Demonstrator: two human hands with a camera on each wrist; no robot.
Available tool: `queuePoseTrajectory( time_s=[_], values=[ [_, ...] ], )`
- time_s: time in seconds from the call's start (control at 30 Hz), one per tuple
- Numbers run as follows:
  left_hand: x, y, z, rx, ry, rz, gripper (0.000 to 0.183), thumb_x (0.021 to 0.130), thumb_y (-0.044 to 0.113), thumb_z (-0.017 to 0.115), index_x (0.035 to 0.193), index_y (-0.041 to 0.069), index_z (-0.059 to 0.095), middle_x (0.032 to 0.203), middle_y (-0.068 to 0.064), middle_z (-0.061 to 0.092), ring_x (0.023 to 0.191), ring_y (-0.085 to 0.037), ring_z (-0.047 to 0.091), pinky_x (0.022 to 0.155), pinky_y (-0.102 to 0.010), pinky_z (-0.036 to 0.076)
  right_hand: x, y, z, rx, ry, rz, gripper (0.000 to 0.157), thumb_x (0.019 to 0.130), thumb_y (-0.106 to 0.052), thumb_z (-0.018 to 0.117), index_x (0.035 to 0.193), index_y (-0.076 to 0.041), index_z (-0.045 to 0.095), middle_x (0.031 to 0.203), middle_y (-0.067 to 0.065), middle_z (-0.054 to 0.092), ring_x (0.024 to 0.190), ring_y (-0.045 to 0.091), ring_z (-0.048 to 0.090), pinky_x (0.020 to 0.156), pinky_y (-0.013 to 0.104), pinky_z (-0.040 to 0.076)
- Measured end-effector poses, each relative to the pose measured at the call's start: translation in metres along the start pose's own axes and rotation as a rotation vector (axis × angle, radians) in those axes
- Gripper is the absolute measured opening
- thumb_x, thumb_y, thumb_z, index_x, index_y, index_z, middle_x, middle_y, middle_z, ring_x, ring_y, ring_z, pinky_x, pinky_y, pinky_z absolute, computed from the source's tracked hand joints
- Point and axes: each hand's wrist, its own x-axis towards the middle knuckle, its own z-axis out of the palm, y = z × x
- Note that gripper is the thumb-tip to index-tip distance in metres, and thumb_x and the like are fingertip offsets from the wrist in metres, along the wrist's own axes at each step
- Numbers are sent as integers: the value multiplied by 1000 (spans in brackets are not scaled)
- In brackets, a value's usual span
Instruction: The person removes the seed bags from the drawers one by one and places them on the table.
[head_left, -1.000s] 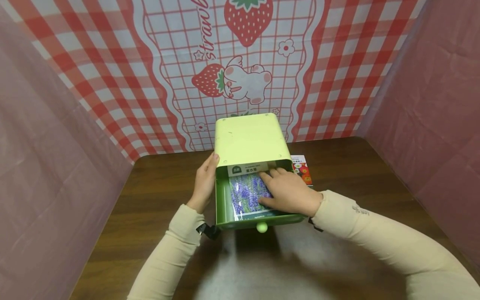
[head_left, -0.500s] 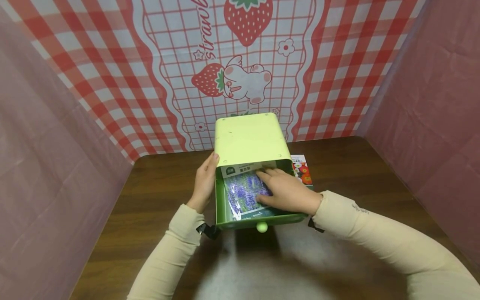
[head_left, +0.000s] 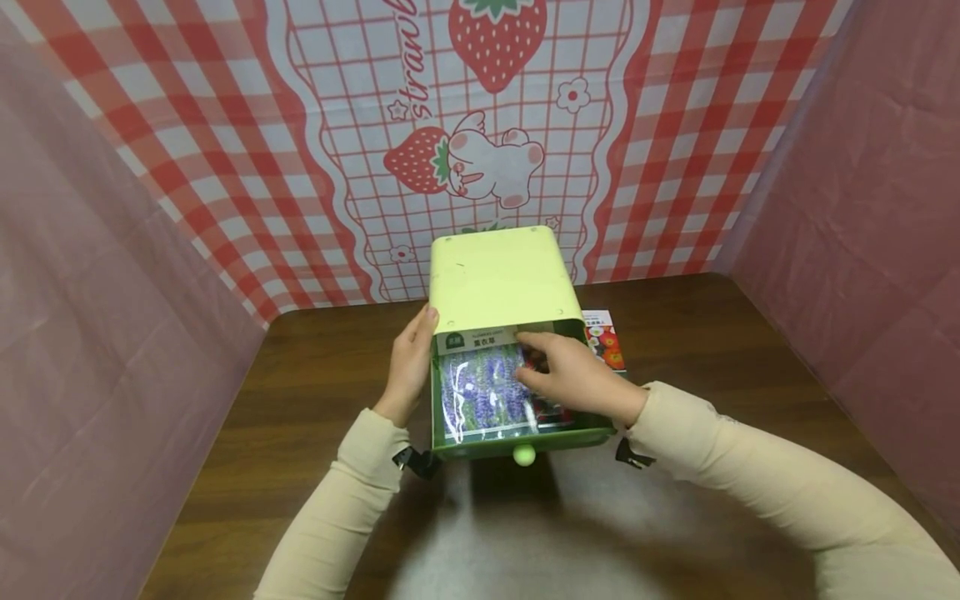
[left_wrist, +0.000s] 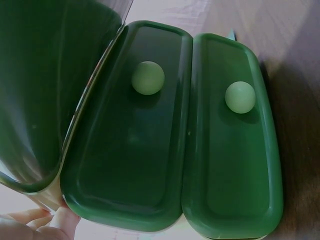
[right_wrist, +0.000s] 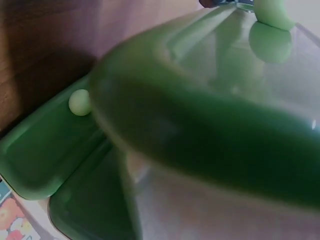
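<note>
Presses the left hand (head_left: 403, 362), unclenched, against the pale-green boxy cabinet (head_left: 498, 279). In its pulled-out green drawer (head_left: 476, 450), pinch the glossy purple-flowered plastic packet (head_left: 483, 396), probably light, limp, slippery, by the right edge, beside the right hand (head_left: 577, 372), parted at thumb and forefinger.

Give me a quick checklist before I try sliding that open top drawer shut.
1. Cabinet steadied: ok, left grip is against its side.
2. Right grip clear of the top drawer: not ok, it's at the opening, over the packets.
3. Lavender packet low enough to slide under the cabinet top: cannot tell.
4. Middle drawer and bottom drawer shut: ok.
5. Poppy packet outside the drawer's path: ok, it's beside the cabinet.
</note>
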Motion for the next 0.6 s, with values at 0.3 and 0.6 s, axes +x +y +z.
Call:
queuePoseTrajectory(
  time_s=[0.3,0.6],
  values=[
    [-1,0,0,7,5,-4,66,101,54,40,152,11,35,158,-2,35,149,-20,27,125,-39,21,3,3,-5,200,-19,83,55,97,-19,58,144,5,43,131,22,60,98,24,67,61,27,52],
    [-1,-1,1,15,9,1,69,100,57,40,152,11,34,159,-2,34,149,-20,27,124,-40,23,7,5,-6,317,-82,170,60,99,-18,54,148,9,32,119,19,65,94,22,69,61,30,52]
  ],
)
